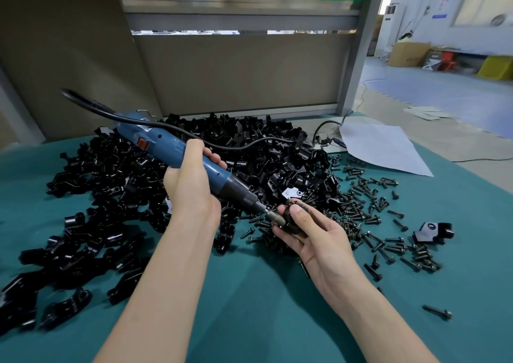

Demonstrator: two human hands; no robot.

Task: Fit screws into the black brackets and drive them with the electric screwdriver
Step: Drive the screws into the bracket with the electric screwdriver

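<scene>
Bracket in work [290,224]: black, pinched between thumb and fingers of the right hand [313,237]; held just above the bench [249,293], at the near edge of the screw scatter.
Left hand [188,185]: clenched round the blue barrel of the electric screwdriver [155,138], nose pointing down and to the right.
Bit [273,215]: touches the held bracket at a slant. The seat on the screw head is hidden by fingers, so engagement cannot be told.
Risk, slip-off: the tool comes in at an angle to a part that only fingers steady. If the bit is not square, it may jump the head and chew it.
Risk, fingers: the right fingertips sit right beside the bit, so a slip would likely land on them.
Risk, spin: with no fixture, drive torque could twist the bracket out of the pinch.
Risk, cable [249,144]: it trails over the bracket heap [116,168] and a snag there could tug the tool off line.
Risk, strays: the loose screws [369,210] lie unbounded, and one lone screw [437,312] sits well apart near the front, so it could roll off.
Containers on bench: none seen. The brackets are heaped and the screws scattered straight on the green cover.
Containers beyond: a cardboard box [408,54] and a yellow bin [497,67] stand on the floor, far right; their contents cannot be made out.
</scene>
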